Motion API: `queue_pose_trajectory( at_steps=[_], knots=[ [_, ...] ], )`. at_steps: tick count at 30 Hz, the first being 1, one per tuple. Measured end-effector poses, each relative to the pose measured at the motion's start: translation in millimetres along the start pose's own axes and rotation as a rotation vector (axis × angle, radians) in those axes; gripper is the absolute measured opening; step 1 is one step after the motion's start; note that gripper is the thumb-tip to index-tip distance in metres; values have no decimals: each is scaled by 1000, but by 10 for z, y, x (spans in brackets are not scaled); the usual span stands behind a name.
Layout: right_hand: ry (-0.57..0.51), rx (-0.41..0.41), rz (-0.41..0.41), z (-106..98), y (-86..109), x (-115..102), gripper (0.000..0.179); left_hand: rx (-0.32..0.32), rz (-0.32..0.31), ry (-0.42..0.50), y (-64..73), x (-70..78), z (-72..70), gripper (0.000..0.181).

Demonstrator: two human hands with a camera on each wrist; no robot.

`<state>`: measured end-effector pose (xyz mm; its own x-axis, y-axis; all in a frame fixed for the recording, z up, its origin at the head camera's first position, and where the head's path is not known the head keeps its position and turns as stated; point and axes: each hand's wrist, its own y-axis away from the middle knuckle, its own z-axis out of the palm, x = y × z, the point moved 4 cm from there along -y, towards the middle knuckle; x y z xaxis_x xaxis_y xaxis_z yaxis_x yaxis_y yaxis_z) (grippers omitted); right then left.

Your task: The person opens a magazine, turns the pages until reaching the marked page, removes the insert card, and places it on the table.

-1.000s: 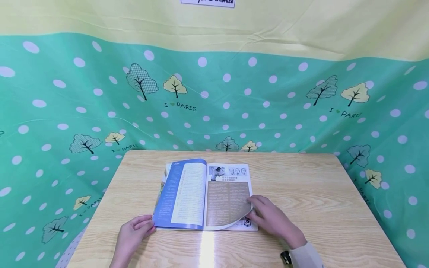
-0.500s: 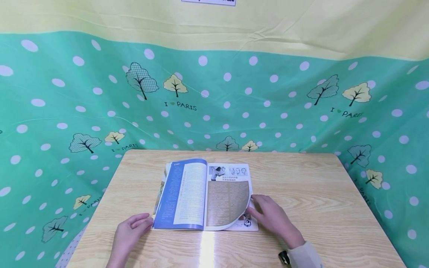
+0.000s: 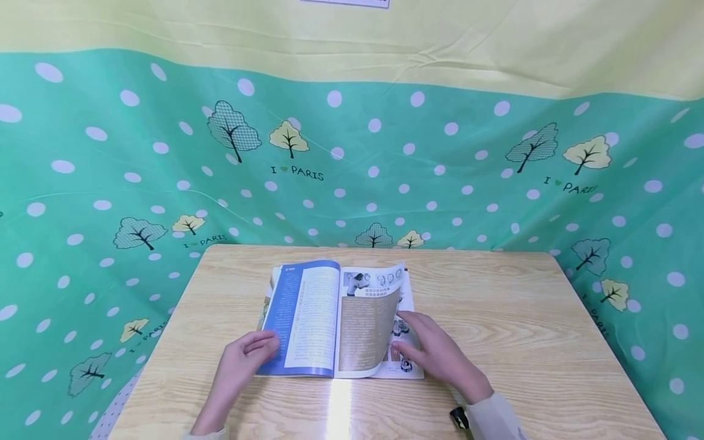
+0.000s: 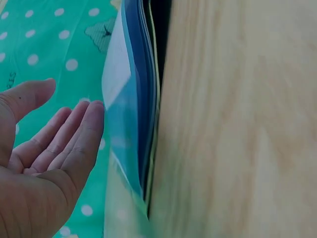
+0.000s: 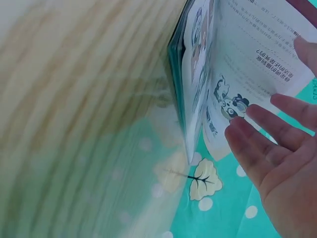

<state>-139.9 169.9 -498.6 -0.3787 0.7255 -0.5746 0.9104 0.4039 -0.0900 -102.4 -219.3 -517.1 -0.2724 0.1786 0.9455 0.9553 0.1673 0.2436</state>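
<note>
An open magazine (image 3: 313,318) lies on the wooden table, its left page blue and white. Its right page (image 3: 363,333), printed with a brown block, is raised and curls along its outer edge. Against the back of that page stand the fingers of my right hand (image 3: 437,351), extended and spread; the right wrist view shows this hand (image 5: 285,148) behind the lifted page (image 5: 247,74). My left hand (image 3: 244,360) is over the lower left corner of the left page. In the left wrist view the fingers of this hand (image 4: 59,148) are loosely extended beside the magazine (image 4: 131,99); contact is unclear.
The pale wooden table (image 3: 495,305) extends around the magazine. Behind and beside it hangs a green, dotted cloth (image 3: 374,146) with tree prints. A dark band (image 3: 459,418) is at my right wrist.
My left hand has moved right and up, from beside the magazine's lower left edge to over the left page. My right hand has moved slightly left, and the right page has lifted and curled further.
</note>
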Motion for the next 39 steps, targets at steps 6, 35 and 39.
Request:
queue_pose_trajectory(
  at_steps=[6,35,39],
  knots=[
    [2,-76,-25,76,-70,-90,75,-69,72,31,-60,170,280,39],
    [97,-74,-77,324,-270,-308,73,-319,123,241,-66,357,1116,38],
    [107,-62,-80,341,-270,-302,74,-289,109,226,-67,360,1122,33]
  ],
)
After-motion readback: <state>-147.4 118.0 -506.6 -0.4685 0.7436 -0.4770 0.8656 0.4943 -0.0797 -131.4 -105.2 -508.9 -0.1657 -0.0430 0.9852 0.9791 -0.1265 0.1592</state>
